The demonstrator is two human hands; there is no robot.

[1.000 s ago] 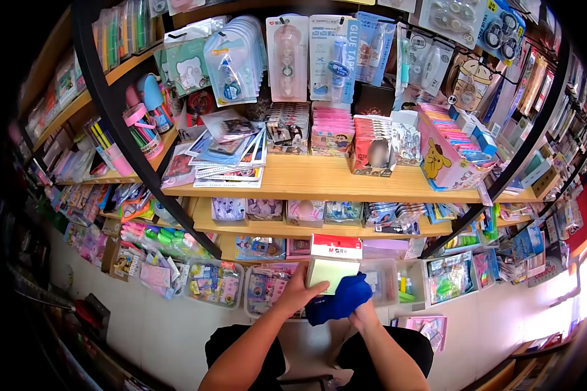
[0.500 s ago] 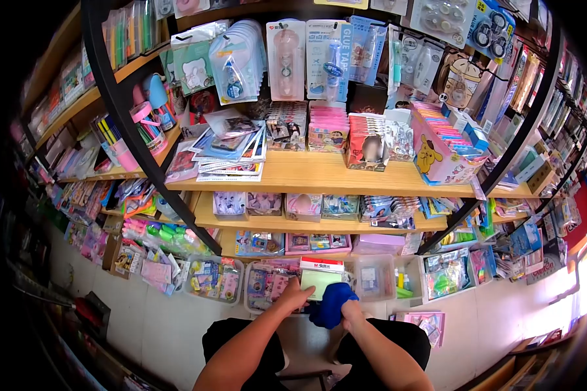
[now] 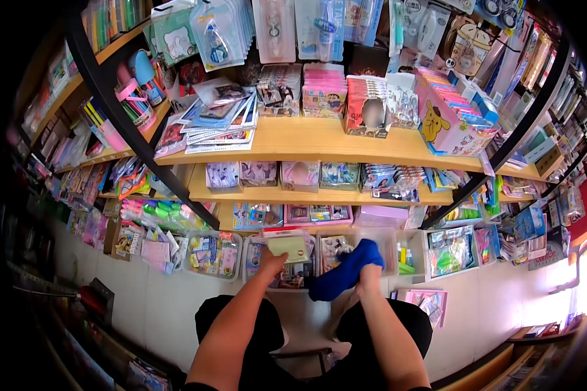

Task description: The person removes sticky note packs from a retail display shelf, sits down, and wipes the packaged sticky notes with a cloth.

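Note:
My left hand (image 3: 272, 262) grips the near left edge of a pale green, flat box (image 3: 289, 249), thumb on top. The box is over a clear plastic bin (image 3: 246, 266) of small packaged goods. In my right hand (image 3: 370, 277) is a bunched dark blue cloth (image 3: 340, 274), its fingers partly hidden by the fabric. The cloth hangs to the left of that hand, apart from the green box, in front of another clear bin (image 3: 386, 238).
Wooden shelves (image 3: 293, 140) with boxed and hanging stationery rise ahead. Several bins line the floor, including one with yellow packets (image 3: 210, 254) on the left and a white one (image 3: 430, 275) on the right. A pink tray (image 3: 443, 306) lies near my right knee.
The green box has moved left, away from the cloth. The blue cloth has moved slightly right and hangs more stretched out. The shelves sit higher in view.

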